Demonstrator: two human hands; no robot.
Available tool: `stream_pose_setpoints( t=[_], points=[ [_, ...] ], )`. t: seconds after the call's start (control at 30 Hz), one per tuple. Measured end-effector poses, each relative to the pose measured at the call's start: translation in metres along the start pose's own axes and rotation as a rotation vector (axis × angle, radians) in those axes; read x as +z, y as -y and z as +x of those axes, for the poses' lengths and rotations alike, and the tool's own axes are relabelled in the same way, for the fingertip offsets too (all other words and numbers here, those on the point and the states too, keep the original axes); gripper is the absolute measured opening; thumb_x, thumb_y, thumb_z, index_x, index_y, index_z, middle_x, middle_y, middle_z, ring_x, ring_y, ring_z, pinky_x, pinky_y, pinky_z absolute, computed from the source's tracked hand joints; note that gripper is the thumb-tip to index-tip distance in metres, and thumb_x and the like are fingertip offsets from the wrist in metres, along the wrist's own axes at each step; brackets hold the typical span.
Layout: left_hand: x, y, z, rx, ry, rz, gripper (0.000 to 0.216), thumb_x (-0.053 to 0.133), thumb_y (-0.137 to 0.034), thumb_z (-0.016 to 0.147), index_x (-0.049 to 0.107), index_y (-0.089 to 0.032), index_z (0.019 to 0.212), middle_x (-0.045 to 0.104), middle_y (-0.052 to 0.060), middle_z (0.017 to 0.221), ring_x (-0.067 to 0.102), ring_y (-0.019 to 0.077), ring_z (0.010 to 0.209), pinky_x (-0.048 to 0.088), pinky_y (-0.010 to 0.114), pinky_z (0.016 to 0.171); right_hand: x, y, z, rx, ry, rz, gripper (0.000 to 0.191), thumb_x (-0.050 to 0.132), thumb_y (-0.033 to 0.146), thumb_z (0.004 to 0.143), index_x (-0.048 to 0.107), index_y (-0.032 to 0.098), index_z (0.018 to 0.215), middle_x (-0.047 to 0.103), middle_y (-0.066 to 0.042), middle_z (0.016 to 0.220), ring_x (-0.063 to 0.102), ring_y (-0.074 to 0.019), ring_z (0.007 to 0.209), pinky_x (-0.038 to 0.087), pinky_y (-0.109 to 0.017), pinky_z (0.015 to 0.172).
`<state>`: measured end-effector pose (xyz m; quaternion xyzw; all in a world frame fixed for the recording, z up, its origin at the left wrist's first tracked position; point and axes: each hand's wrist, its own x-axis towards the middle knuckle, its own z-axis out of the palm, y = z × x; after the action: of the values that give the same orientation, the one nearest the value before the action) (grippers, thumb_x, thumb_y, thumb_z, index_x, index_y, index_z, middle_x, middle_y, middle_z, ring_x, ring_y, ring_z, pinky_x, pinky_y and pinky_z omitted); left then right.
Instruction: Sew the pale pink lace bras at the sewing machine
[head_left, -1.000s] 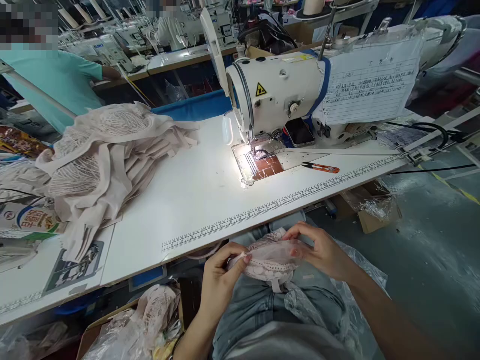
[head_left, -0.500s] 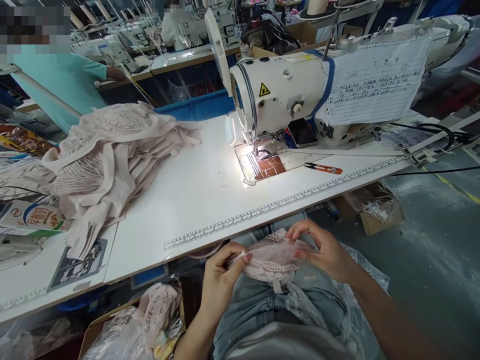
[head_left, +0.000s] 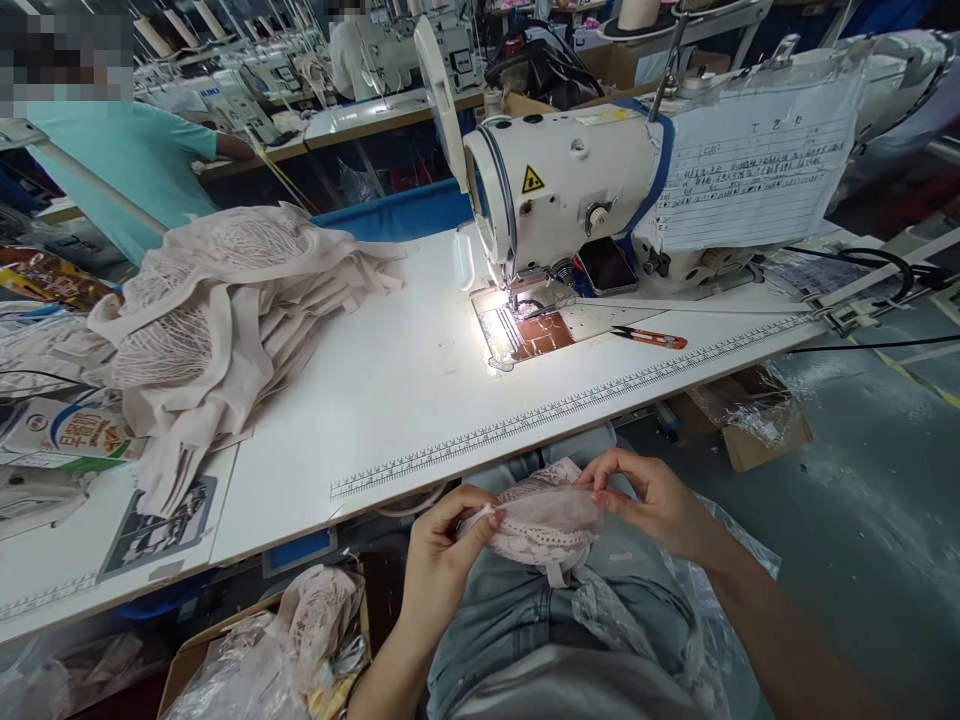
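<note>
A pale pink lace bra (head_left: 544, 535) with a sheer mesh layer lies over my lap, just below the table's front edge. My left hand (head_left: 448, 550) pinches its left end between thumb and fingers. At the other end, my right hand (head_left: 649, 500) has thumb and fingertips closed on the mesh edge. The fabric spans between both hands, and a short strap end hangs from its lower side. Part of the bra is hidden behind the fingers.
A sewing machine (head_left: 570, 190) with its lamp lit stands on the white table (head_left: 375, 400). Orange thread snips (head_left: 651, 338) and a phone (head_left: 606, 265) lie near it. Lace garments (head_left: 217, 300) are piled at left. Below sits a box with lace and plastic (head_left: 300, 640). A co-worker (head_left: 127, 160) is beyond.
My right hand's fingers have drawn closer together on the mesh edge, and the mesh now lies flatter towards it. My left hand keeps its grip almost unmoved.
</note>
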<state>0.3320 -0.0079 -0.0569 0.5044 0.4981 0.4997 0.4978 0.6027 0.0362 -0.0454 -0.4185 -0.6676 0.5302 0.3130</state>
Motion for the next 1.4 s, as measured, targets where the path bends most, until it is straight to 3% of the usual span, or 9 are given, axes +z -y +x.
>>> stream_pose_setpoints(
  t=[0.23,0.63,0.8,1.07,1.13,1.2,1.3,1.37,1.4],
  points=[
    [0.000,-0.003,0.000,0.044,0.010,0.027,0.015,0.072,-0.031,0.088,0.073,-0.019,0.080,0.064,0.001,0.074,0.055,0.0117,0.070,0.042,0.020,0.064,0.002,-0.001,0.004,-0.060,-0.104,-0.016,0.022,0.063,0.042,0.095,0.061,0.024,0.082,0.064,-0.002,0.084,0.064,-0.0165,0.080,0.052,-0.028,0.074],
    [0.003,-0.006,0.001,0.041,-0.005,0.043,0.019,0.073,-0.033,0.086,0.072,-0.017,0.076,0.066,0.003,0.074,0.057,0.0142,0.071,0.044,0.023,0.066,0.009,0.008,0.005,-0.007,-0.225,-0.008,0.032,0.070,0.052,0.086,0.058,0.023,0.080,0.060,-0.002,0.078,0.058,-0.0156,0.071,0.049,-0.027,0.061],
    [0.006,-0.010,0.003,0.059,-0.023,0.000,0.014,0.075,-0.030,0.083,0.074,-0.018,0.076,0.069,0.004,0.079,0.060,0.0156,0.078,0.046,0.023,0.071,0.005,0.010,0.001,-0.023,-0.193,0.085,0.029,0.072,0.048,0.086,0.058,0.023,0.083,0.060,-0.002,0.079,0.059,-0.0153,0.071,0.050,-0.026,0.062],
    [0.011,-0.005,0.000,-0.099,0.022,-0.257,0.024,0.078,-0.038,0.081,0.070,-0.016,0.077,0.063,0.002,0.076,0.050,0.0112,0.067,0.038,0.021,0.061,0.002,0.018,-0.001,-0.006,-0.142,0.336,0.028,0.075,0.040,0.085,0.052,0.024,0.080,0.053,0.002,0.072,0.047,-0.0101,0.054,0.043,-0.022,0.047],
    [0.006,-0.005,0.002,-0.156,0.104,-0.273,0.028,0.077,-0.041,0.083,0.066,-0.015,0.076,0.059,0.001,0.074,0.048,0.0107,0.067,0.036,0.020,0.061,0.002,0.023,-0.001,0.000,-0.138,0.352,0.030,0.076,0.039,0.085,0.052,0.023,0.079,0.052,0.003,0.071,0.045,-0.0090,0.053,0.040,-0.021,0.046],
    [-0.002,-0.008,0.007,-0.175,0.271,-0.214,0.030,0.074,-0.044,0.085,0.066,-0.015,0.082,0.060,0.002,0.079,0.051,0.0124,0.072,0.040,0.021,0.065,0.002,0.029,0.000,0.031,-0.079,0.319,0.028,0.075,0.040,0.086,0.053,0.022,0.082,0.051,0.003,0.070,0.046,-0.0085,0.054,0.038,-0.020,0.046],
    [-0.007,-0.018,0.014,-0.091,0.547,-0.045,0.042,0.077,-0.045,0.081,0.068,-0.017,0.110,0.068,0.011,0.107,0.061,0.0216,0.096,0.047,0.029,0.085,0.008,0.038,0.001,0.092,0.089,0.229,0.025,0.070,0.040,0.089,0.054,0.021,0.086,0.050,0.004,0.068,0.045,-0.0077,0.054,0.035,-0.020,0.048],
    [0.000,-0.025,0.016,-0.031,0.626,0.049,0.051,0.081,-0.043,0.077,0.067,-0.017,0.120,0.069,0.014,0.117,0.062,0.0262,0.105,0.048,0.033,0.093,0.017,0.044,0.003,0.115,0.152,0.180,0.023,0.068,0.039,0.090,0.055,0.021,0.087,0.051,0.005,0.068,0.044,-0.0073,0.054,0.034,-0.020,0.048],
    [0.006,-0.028,0.016,-0.035,0.618,0.073,0.047,0.081,-0.042,0.078,0.070,-0.017,0.116,0.071,0.013,0.113,0.064,0.0261,0.102,0.049,0.033,0.091,0.022,0.047,0.003,0.124,0.163,0.160,0.022,0.067,0.038,0.091,0.054,0.021,0.087,0.052,0.005,0.068,0.045,-0.0075,0.055,0.034,-0.020,0.049]
  ],
)
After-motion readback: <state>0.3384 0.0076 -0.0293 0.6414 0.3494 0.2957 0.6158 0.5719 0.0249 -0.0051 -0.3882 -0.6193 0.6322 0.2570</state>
